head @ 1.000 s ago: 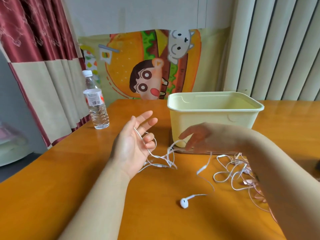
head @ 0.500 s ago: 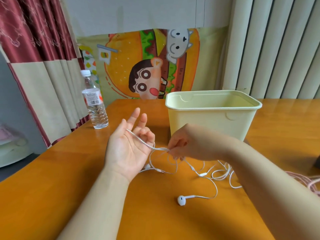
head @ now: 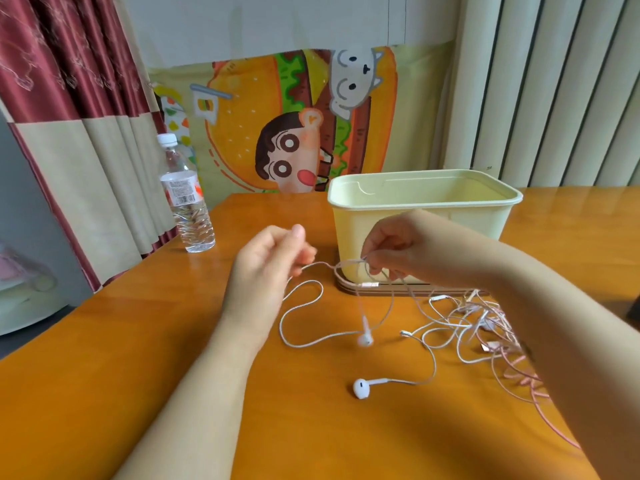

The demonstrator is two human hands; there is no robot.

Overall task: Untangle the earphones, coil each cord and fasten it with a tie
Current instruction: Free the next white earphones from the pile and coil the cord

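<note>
Where your left hand (head: pixel 263 271) lay palm-up and spread half a second ago, with the white cord (head: pixel 320 264) merely draped over it, its fingers (head: pixel 301 252) have now curled in and pinch that cord. From those fingers the cord runs rightward, nearly taut, to your right hand (head: pixel 401 247), whose fingers (head: pixel 375 252) still pinch a small loop of it in front of the yellow bin (head: pixel 422 202). Below that pinch one earbud (head: pixel 365 338) now hangs, blurred. The other earbud (head: pixel 361 388) stays on the desk (head: pixel 138 341), nearer you. Farther right, under your right forearm, the pink and white tangle (head: pixel 485 327) remains knotted. You hold the white cord at two points, so it looks nearly free of the tangle, but coiling and tying have not begun.
</note>
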